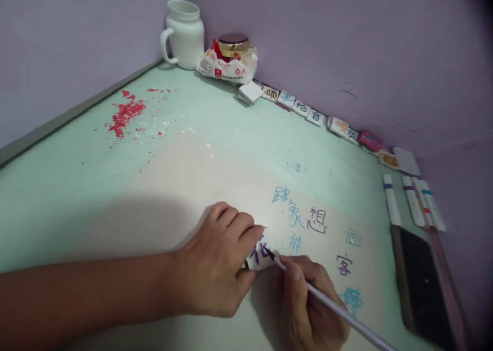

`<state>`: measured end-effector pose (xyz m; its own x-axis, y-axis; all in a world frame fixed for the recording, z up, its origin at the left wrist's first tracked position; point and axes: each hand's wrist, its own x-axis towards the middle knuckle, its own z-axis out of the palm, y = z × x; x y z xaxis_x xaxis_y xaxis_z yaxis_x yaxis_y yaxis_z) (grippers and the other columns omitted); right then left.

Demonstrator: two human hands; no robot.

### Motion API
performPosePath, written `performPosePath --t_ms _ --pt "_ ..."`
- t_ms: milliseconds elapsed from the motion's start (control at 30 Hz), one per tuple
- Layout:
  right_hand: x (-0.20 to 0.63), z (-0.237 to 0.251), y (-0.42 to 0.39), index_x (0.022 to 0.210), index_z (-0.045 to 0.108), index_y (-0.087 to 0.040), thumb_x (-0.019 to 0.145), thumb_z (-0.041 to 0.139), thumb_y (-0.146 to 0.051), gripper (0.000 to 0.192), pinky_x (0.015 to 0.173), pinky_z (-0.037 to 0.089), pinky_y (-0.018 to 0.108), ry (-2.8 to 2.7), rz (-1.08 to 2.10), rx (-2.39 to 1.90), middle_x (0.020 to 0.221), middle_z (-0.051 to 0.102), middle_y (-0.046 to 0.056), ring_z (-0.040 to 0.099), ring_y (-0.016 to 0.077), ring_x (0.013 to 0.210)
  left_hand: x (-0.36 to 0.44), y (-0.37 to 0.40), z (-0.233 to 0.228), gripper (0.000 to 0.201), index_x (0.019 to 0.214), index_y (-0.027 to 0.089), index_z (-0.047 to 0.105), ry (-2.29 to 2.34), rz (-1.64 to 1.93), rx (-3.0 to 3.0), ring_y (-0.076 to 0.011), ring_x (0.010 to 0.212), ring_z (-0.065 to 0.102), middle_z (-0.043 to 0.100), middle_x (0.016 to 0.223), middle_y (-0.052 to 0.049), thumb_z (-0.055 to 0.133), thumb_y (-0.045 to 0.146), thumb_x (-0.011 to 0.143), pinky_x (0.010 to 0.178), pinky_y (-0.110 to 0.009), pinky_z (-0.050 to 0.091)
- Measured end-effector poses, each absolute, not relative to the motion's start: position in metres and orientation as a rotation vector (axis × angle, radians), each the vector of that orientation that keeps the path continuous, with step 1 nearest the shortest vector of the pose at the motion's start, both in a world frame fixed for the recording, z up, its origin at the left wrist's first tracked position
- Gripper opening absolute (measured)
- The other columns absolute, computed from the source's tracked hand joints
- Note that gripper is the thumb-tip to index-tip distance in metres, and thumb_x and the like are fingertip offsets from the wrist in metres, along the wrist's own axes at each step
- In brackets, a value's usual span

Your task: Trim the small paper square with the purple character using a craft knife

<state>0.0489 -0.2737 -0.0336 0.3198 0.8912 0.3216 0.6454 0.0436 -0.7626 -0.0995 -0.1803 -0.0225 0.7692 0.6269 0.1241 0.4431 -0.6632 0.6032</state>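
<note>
My left hand (pixel 217 263) pinches a small white eraser block (pixel 264 261) between thumb and fingers, holding it against the table. On its upper face is a purple handwritten character. My right hand (pixel 311 299) is closed around a slim craft knife (pixel 346 315) with a pale metallic handle. The knife's dark pointed tip meets, or nearly meets, the purple strokes; contact is hard to make out. Part of the block is hidden under my left fingers.
Red shavings (pixel 125 115) lie at the left. A white mug (pixel 185 37) and a lidded jar (pixel 233 45) in a plastic wrapper stand at the back. Several lettered blocks (pixel 301 108) line the wall. White markers (pixel 392 202) and a dark phone (pixel 421 284) lie at the right.
</note>
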Motion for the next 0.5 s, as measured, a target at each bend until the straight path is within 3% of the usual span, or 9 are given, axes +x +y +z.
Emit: performPosePath --t_ms 500 --pt "0.0512 -0.0354 -0.2706 0.088 0.060 -0.023 0.091 0.052 -0.015 0.012 0.050 0.045 0.014 -1.505 0.320 -1.673 0.066 0.061 -0.004 0.057 0.0069 0.055 -0.1003 -0.1820 -0.0211 0.036 0.110 0.013 0.057 0.809 0.398 2.411 -0.0281 0.093 0.051 0.058 0.100 -0.011 0.058 0.020 0.075 0.089 -0.048 0.036"
